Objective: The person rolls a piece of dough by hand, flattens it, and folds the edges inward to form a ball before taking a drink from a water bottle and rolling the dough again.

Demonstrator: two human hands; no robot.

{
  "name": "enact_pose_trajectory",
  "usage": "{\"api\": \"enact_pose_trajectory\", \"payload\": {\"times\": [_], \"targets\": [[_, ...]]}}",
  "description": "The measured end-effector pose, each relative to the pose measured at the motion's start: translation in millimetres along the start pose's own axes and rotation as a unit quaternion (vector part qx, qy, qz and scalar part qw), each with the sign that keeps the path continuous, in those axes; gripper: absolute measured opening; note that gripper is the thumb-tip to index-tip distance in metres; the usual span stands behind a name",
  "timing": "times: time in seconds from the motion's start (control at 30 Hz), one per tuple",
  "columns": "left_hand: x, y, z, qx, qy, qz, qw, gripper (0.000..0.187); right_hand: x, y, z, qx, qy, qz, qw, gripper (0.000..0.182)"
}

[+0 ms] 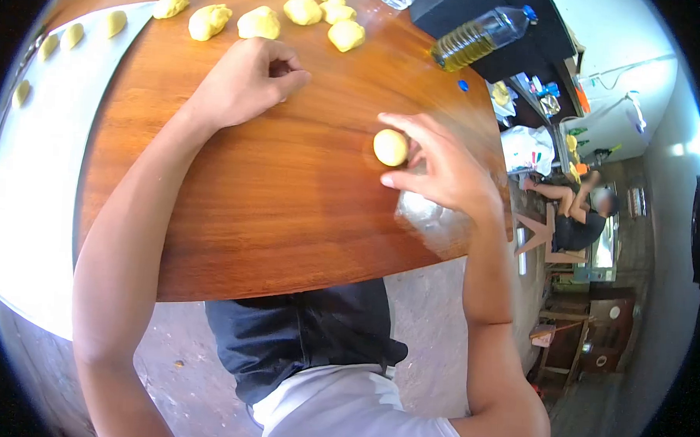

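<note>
A smooth, round yellow dough ball (390,147) sits within the curved fingers and thumb of my right hand (440,164), over the wooden table (288,216). My left hand (258,80) is farther back on the table, its fingers curled in and the thumb bent toward them; what they hold, if anything, is hidden. Just beyond its knuckles lies a rough yellow dough lump (259,23), in a row with other lumps such as one (209,22) to the left and one (346,36) to the right.
On the left, a white sheet (39,177) carries several small shaped dough pieces (73,35). A bottle of yellowish oil (479,40) lies at the back right near a blue cap (463,86). Clear plastic (431,217) is under my right wrist. A person (581,215) sits far right.
</note>
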State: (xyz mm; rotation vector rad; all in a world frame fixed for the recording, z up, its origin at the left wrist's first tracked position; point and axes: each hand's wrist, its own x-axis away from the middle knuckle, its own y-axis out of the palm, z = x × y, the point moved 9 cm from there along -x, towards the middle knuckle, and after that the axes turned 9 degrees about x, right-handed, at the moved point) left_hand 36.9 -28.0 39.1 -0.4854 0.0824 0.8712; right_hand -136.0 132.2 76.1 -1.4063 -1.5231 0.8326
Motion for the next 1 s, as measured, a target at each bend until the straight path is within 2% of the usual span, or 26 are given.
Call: {"api": "enact_pose_trajectory", "payload": {"times": [0.03,0.1,0.13,0.17,0.23,0.27,0.3,0.37,0.4,0.43,0.5,0.53,0.57,0.67,0.73,0.77,0.87,0.97,1.0], "targets": [[-0.6,0.3,-1.7,-0.002,0.004,0.001,1.0,0.025,-4.4,1.5,3.0,-0.001,-0.003,-0.006,1.0,0.055],[-2.0,1.3,-6.1,0.007,0.008,-0.003,1.0,0.025,-3.8,-0.5,-25.3,0.123,-0.22,0.058,0.966,0.053],[-2.5,3.1,-4.5,0.016,0.02,-0.009,1.0,0.025,-9.5,11.5,-25.5,0.119,-0.256,0.047,0.958,0.044],[-2.7,4.2,-2.3,0.016,0.018,-0.014,1.0,0.025,-18.8,24.9,-19.1,0.115,-0.251,0.047,0.96,0.044],[-1.6,3.5,-0.5,0.007,-0.013,-0.014,1.0,0.024,-31.9,26.8,-16.9,0.1,-0.259,0.176,0.944,0.034],[-2.6,3.3,0.4,0.005,-0.011,-0.014,1.0,0.024,-36.4,21.9,-25.2,0.117,-0.295,0.223,0.922,0.03],[-2.5,1.8,0.0,0.007,-0.01,-0.013,1.0,0.024,-42.2,27.2,-26.1,0.116,-0.298,0.225,0.92,0.03],[-1.4,2.1,-3.7,0.009,-0.009,-0.01,1.0,0.024,-48.3,19.7,-17.6,0.081,-0.221,0.301,0.924,0.033],[-2.3,3.1,-5.1,0.014,0.006,-0.011,1.0,0.024,-44.7,25.6,-9.1,0.033,-0.166,0.239,0.956,0.035],[-2.9,2.0,-5.5,0.019,0.02,-0.011,1.0,0.023,-31.3,21.5,-13.1,0.033,-0.171,0.24,0.955,0.035],[-1.5,0.3,0.5,0.019,0.017,-0.001,1.0,0.024,-9.7,33.1,-28.2,0.046,-0.289,0.105,0.951,0.036],[0.4,-0.6,0.5,0.025,0.013,0.002,1.0,0.024,-3.1,33.0,-22.3,0.047,-0.298,0.073,0.951,0.04],[0.9,-2.9,-3.3,0.024,0.011,0.006,1.0,0.024,-5.8,35.4,-18.3,0.046,-0.303,0.071,0.949,0.04],[-3.9,3.4,5.7,0.011,0.06,0.001,0.998,0.024,-11.0,24.7,-2.3,0.053,-0.257,0.147,0.954,0.043],[-2.6,4.8,-3.1,0.024,-0.017,-0.014,0.999,0.024,-31.3,24.3,-2.5,0.044,-0.236,0.193,0.951,0.041],[0.8,6.1,1.0,0.023,-0.01,-0.02,1.0,0.024,-35.1,24.5,-4.7,0.028,-0.224,0.232,0.946,0.039],[2.1,3.1,0.9,0.016,-0.046,-0.019,0.999,0.025,-41.5,28.8,-16.1,-0.006,-0.186,0.267,0.946,0.036],[3.2,-0.5,4.7,-0.001,0.015,-0.006,1.0,0.024,-5.2,42.7,-45.2,0.042,-0.306,0.182,0.934,0.035],[7.4,-8.8,-1.4,-0.005,0.01,0.004,1.0,0.024,-10.5,45.1,-50.6,0.04,-0.316,0.177,0.931,0.035]]}}
